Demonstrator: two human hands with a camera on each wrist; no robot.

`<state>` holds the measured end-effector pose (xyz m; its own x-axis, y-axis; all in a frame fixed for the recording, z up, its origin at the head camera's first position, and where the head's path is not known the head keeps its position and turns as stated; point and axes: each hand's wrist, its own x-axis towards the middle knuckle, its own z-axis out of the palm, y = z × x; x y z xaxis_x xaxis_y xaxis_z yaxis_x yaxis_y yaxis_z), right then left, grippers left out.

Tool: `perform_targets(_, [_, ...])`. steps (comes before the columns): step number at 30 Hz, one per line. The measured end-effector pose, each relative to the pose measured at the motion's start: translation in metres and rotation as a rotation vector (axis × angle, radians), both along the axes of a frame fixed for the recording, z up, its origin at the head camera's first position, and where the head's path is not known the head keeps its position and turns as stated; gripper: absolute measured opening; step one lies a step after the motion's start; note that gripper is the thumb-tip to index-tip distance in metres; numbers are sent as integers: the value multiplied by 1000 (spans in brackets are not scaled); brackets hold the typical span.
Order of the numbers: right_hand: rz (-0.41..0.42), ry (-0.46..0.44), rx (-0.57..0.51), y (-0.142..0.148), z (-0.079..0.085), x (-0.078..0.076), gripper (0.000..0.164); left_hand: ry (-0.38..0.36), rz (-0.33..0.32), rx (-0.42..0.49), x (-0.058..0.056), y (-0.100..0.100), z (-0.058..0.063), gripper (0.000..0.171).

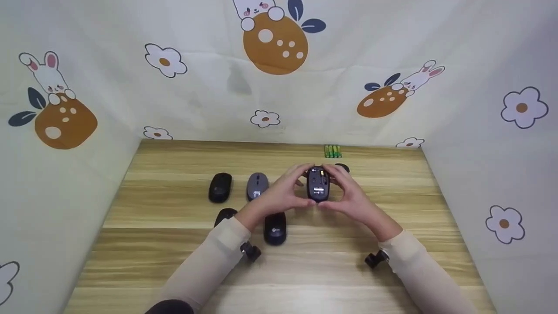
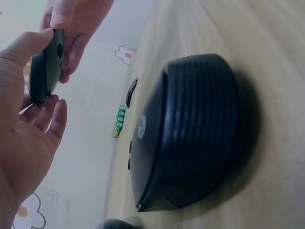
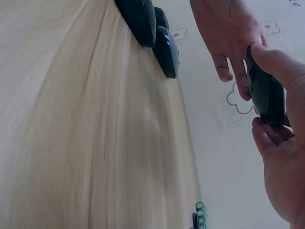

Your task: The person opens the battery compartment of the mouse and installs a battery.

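Both hands hold a black computer mouse (image 1: 318,185) above the table, its underside facing up. A small compartment on that underside stands uncovered, with something yellow (image 1: 322,173) at its top end and a white label lower down. My left hand (image 1: 290,187) grips the mouse's left side, thumb at the near end and fingertips at the far end. On the other side my right hand (image 1: 348,192) grips it in the same way. In the left wrist view the mouse (image 2: 46,67) shows edge-on between the two hands. A dark thin curved piece (image 1: 343,167) lies on the table behind the right hand.
Several green batteries (image 1: 333,151) lie side by side near the back edge. Left of the hands rest a black mouse (image 1: 220,187), a grey mouse (image 1: 257,185) and another black mouse (image 1: 275,229). A further dark mouse (image 1: 226,214) is partly hidden by the left forearm.
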<state>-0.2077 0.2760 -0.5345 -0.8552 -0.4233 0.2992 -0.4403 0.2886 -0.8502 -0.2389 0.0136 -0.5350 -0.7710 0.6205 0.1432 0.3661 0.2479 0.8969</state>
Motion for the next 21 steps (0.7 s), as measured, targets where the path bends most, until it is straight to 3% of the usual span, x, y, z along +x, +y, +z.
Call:
perform_targets(10, [-10, -17, 57, 16, -3, -22, 97, 161, 1, -149, -24, 20, 2, 104])
perform_targets(21, [-60, -43, 186, 32, -11, -52, 98, 172, 8, -263, -52, 42, -2, 102])
